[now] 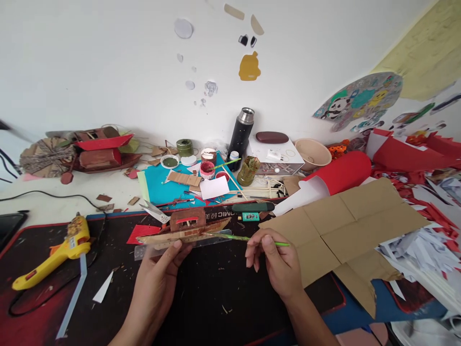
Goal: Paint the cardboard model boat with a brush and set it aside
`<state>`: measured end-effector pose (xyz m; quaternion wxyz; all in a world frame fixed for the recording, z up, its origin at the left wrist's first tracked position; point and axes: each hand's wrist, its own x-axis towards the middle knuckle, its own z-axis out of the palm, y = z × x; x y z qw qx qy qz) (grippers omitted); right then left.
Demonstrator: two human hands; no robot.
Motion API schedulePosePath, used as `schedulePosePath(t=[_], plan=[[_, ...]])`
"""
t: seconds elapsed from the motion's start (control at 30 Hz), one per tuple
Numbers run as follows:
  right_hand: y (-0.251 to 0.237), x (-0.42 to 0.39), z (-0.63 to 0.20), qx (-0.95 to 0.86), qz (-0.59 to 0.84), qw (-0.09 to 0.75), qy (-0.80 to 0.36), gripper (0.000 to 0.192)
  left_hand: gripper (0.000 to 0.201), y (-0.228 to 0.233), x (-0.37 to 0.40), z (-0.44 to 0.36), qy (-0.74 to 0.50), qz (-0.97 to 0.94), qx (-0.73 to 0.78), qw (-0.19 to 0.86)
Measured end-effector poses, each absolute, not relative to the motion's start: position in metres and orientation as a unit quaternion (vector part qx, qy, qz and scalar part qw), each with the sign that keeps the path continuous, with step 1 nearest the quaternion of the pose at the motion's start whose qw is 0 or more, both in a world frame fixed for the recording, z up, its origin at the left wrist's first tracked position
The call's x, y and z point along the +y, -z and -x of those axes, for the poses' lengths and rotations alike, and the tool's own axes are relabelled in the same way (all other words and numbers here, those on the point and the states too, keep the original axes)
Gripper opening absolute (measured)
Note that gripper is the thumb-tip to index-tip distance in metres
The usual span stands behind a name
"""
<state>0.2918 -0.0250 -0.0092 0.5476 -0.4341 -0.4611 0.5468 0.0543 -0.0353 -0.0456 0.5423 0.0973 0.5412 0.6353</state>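
My left hand [163, 269] is closed round the underside of a small cardboard model boat [187, 231], thumb along its near side. The boat has a brown-painted cabin with a red strip, and its hull is partly bare tan, partly brown. Between the thumb and fingers of my right hand [275, 257] is a thin green paintbrush [237, 237]. Its tip points left and meets the boat's side, or lies just in front of it; I cannot tell which. Beyond the boat, an open jar of red paint [207, 169] stands on a blue sheet [158, 185], another green brush resting across it.
A yellow glue gun [68, 245] lies at left with its cord. Scissors [155, 211] lie behind the boat. Cardboard sheets [345, 226] and paper scraps [414, 250] cover the right side. A black flask [240, 137] and finished-looking model boats [101, 158] stand at the back.
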Motion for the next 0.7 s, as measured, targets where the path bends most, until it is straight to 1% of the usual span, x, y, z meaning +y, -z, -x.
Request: schedulePosePath(t=[0.33, 0.53, 0.7], plan=[[0.010, -0.023, -0.279, -0.484, 0.418, 0.527, -0.559, 0.046, 0.064, 0.043, -0.035, -0.057, -0.630, -0.101, 0.545, 0.543], [0.009, -0.021, -0.263, -0.511, 0.404, 0.502, -0.569, 0.050, 0.063, 0.043, -0.035, -0.058, -0.627, -0.107, 0.547, 0.544], [0.008, -0.018, -0.260, -0.512, 0.411, 0.504, -0.561, 0.049, 0.063, 0.043, -0.035, -0.058, -0.636, -0.090, 0.543, 0.540]])
